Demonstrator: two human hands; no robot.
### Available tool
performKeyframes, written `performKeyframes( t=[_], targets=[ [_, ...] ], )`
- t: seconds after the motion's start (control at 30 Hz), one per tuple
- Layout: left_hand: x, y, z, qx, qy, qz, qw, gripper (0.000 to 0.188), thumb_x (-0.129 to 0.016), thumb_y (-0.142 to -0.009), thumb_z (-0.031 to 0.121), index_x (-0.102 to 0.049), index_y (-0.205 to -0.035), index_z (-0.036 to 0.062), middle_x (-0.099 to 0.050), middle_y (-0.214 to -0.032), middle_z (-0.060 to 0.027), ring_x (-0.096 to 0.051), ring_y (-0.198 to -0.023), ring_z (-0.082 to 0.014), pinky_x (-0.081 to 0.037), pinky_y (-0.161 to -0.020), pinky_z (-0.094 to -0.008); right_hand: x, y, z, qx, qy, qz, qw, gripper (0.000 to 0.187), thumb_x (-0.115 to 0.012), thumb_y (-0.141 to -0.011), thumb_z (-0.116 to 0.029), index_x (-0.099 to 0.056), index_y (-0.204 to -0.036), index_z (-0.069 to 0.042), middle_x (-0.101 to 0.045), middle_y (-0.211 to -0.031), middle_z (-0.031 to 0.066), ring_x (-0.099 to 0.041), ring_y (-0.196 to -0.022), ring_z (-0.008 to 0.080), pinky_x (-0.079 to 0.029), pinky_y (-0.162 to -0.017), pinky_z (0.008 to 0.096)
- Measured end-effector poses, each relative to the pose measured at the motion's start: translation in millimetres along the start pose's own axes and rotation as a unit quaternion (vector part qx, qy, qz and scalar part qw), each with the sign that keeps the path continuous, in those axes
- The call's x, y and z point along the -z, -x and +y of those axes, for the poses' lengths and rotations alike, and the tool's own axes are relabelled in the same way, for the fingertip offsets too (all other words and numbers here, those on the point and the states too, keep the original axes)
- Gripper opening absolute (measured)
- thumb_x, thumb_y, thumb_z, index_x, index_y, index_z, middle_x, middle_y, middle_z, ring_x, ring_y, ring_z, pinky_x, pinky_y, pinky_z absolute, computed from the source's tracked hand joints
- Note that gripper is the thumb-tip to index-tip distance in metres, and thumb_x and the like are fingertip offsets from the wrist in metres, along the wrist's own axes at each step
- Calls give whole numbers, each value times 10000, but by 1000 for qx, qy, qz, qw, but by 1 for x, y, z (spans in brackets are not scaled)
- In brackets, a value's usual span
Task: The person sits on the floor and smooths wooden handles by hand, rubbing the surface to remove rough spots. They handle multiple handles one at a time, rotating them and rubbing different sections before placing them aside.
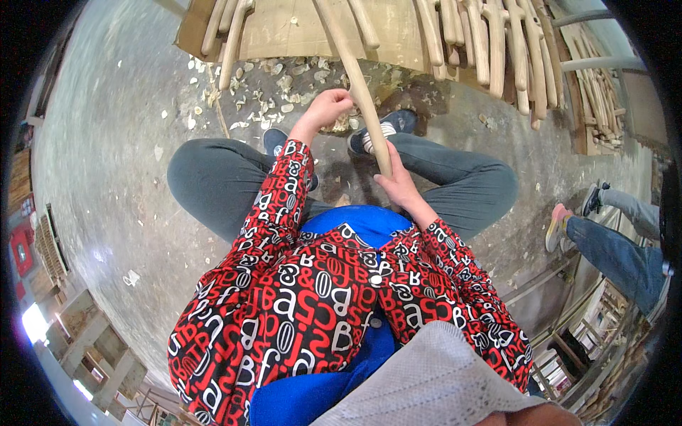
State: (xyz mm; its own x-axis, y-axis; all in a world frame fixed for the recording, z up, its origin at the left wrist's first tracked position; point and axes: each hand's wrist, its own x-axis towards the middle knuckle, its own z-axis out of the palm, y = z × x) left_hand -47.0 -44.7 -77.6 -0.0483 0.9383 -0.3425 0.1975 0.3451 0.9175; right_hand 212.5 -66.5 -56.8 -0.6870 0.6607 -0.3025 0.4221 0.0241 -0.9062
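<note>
A long, pale wooden stick (363, 99) slants from the top of the view down toward my lap. Around its near end my right hand (401, 182) is closed, the thumb lying along the wood. My left hand (328, 111) is curled shut beside the stick's middle, its fingertips at the left edge of the wood. Whatever those fingers may hold is hidden.
Pale wood shavings (288, 85) litter the concrete floor beyond my feet. Similar sticks (497, 50) lie on cardboard (284, 32) at the far side, several hanging over its edge. More sticks (600, 106) are stacked at right. Another person's legs (611, 248) are at the right.
</note>
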Motion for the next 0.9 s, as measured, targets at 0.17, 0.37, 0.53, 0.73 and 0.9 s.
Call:
performKeyframes(
  t=[0.17,0.37,0.53,0.73,0.9],
  targets=[
    [-22,10,27,-28,-30,-224,974,181,-558,-820,189,-634,-852,27,-608,-761,0,-547,-772,-96,-445,-721,-249,9,-14,7,26,-105,-16,994,842,-612,-753,-40,-181,-1469,-146,-415,-1347,118,-548,-989,220,-477,-782,303],
    [-4,12,9,-26,26,79,996,175,-505,-826,131,-635,-901,41,-623,-830,-2,-559,-781,-81,-449,-709,-234,17,-11,-2,-143,-371,-79,914,715,-597,-805,-46,-261,-1428,-145,-533,-876,23,-504,-614,95,-440,-485,244],
    [1,6,23,-28,52,234,970,197,-491,-792,113,-668,-810,28,-661,-723,-53,-616,-697,-116,-478,-674,-262,8,-13,10,-108,-293,-15,950,691,-608,-807,-34,-298,-1415,-139,-547,-920,15,-502,-634,85,-436,-506,240],
    [-8,7,31,12,-31,245,969,248,-640,-803,261,-704,-874,31,-692,-756,-70,-638,-695,-134,-488,-652,-279,4,-14,16,-27,-159,6,987,690,-609,-815,-100,-269,-1415,-109,-558,-940,61,-554,-693,152,-476,-589,278],
    [-7,7,28,37,-75,227,970,258,-669,-786,266,-703,-902,38,-690,-760,-100,-647,-680,-160,-494,-640,-299,0,-9,13,-11,17,43,999,733,-628,-774,-146,-262,-1404,-67,-537,-1201,183,-549,-1077,288,-432,-919,367]
  ],
)
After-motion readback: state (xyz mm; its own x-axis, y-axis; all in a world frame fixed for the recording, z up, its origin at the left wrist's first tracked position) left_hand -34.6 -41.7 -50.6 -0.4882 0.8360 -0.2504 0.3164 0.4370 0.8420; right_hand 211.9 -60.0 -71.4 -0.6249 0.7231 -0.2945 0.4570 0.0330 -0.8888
